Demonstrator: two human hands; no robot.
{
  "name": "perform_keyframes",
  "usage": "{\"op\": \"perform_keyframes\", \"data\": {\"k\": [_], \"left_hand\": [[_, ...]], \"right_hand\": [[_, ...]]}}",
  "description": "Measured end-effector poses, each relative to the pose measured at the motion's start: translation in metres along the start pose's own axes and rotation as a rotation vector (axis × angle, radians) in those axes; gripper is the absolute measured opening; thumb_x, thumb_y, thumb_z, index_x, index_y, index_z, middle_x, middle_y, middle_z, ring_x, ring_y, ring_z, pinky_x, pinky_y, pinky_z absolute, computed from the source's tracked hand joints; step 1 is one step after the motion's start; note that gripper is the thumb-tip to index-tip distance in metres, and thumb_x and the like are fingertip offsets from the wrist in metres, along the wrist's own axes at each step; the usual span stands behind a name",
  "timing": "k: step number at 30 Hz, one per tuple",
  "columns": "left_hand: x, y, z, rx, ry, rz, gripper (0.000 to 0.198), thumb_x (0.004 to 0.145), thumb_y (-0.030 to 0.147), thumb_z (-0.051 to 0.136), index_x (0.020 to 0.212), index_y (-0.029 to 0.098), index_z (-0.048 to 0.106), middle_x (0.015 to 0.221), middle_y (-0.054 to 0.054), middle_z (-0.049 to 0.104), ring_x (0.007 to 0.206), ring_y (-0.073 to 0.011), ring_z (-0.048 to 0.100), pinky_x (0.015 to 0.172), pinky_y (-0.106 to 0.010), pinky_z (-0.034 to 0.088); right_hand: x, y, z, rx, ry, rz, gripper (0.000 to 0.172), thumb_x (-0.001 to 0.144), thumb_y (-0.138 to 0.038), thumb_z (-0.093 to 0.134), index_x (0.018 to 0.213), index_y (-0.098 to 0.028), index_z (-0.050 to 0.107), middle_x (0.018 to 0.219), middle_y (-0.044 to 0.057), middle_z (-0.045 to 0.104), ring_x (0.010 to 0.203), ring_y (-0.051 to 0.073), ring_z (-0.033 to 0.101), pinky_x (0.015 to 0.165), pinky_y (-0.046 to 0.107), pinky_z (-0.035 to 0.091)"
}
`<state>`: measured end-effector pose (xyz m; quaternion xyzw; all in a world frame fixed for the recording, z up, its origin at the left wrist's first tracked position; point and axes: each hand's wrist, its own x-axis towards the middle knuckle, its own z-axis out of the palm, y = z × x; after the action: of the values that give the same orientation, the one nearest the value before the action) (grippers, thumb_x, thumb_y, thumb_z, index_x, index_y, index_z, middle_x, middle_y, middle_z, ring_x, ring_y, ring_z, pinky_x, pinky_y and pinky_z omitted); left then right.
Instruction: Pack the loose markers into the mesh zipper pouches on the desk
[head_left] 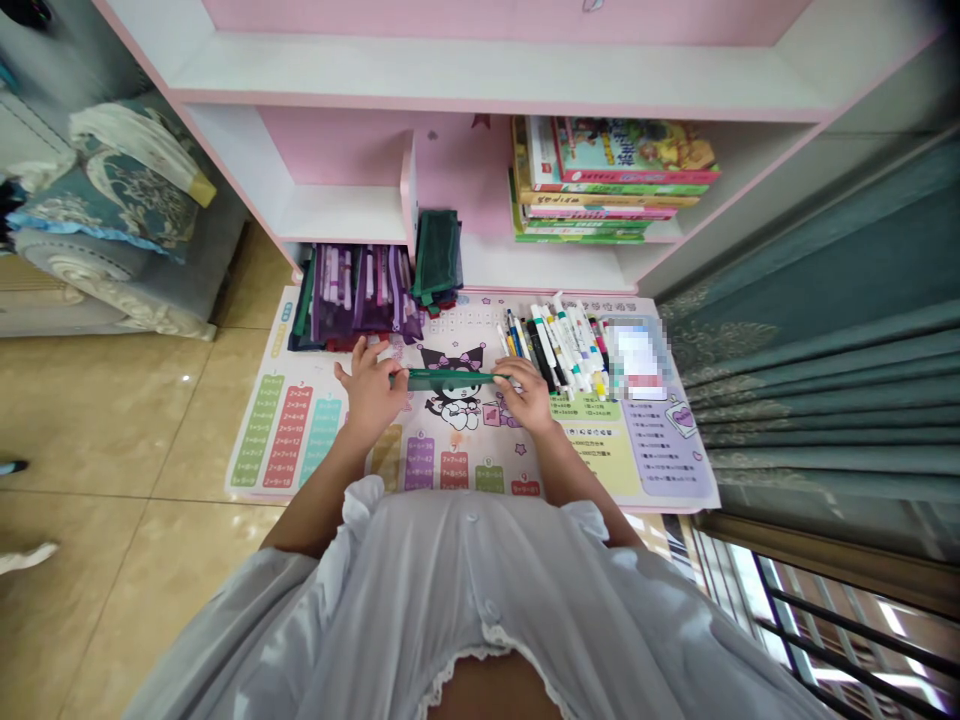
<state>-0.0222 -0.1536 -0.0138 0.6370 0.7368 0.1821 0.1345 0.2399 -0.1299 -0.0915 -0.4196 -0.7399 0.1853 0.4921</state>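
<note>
A green mesh zip pouch (450,379) is stretched level between my two hands over the cartoon figure on the desk mat, seen nearly edge-on. At its left end, my left hand (373,390) pinches it between thumb and finger, the other fingers spread. My right hand (526,392) grips the opposite end with bent fingers. Whether anything is inside the pouch I cannot tell. Just beyond my right hand lies a pile of pens and markers (566,345). Purple mesh pouches (360,290) filled with pens lie past my left hand.
Folded dark green pouches (437,252) rest near the shelf's divider. A stack of books (611,185) stands in the pink and white shelf (480,75). Right of the markers is a blurred-out rectangular item (637,360). The printed desk mat (330,440) covers the desktop; a curtain (817,330) hangs at right.
</note>
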Motion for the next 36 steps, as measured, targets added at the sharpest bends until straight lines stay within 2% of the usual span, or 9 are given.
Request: {"op": "perform_keyframes", "data": {"k": [27,36], "left_hand": [[-0.003,-0.018,-0.01,-0.019,0.049,-0.081,0.013,0.083,0.027,0.056,0.072,0.022,0.063,0.138,-0.006,0.057,0.145,-0.0351,0.03,0.113,-0.073,0.013],[-0.002,-0.026,-0.014,-0.018,0.085,-0.104,0.013,0.084,0.028,0.056,0.073,0.023,0.062,0.14,-0.005,0.056,0.146,-0.0328,0.03,0.113,-0.073,0.013]], "right_hand": [[0.001,0.0,-0.001,-0.02,-0.012,0.022,0.023,0.094,-0.04,0.053,0.084,-0.025,0.067,0.085,0.005,0.072,0.094,0.025,0.068,0.088,0.046,0.054],[0.0,0.001,-0.002,-0.035,0.001,0.017,0.021,0.094,-0.039,0.054,0.085,-0.025,0.066,0.085,0.005,0.072,0.093,0.025,0.069,0.087,0.045,0.054]]}}
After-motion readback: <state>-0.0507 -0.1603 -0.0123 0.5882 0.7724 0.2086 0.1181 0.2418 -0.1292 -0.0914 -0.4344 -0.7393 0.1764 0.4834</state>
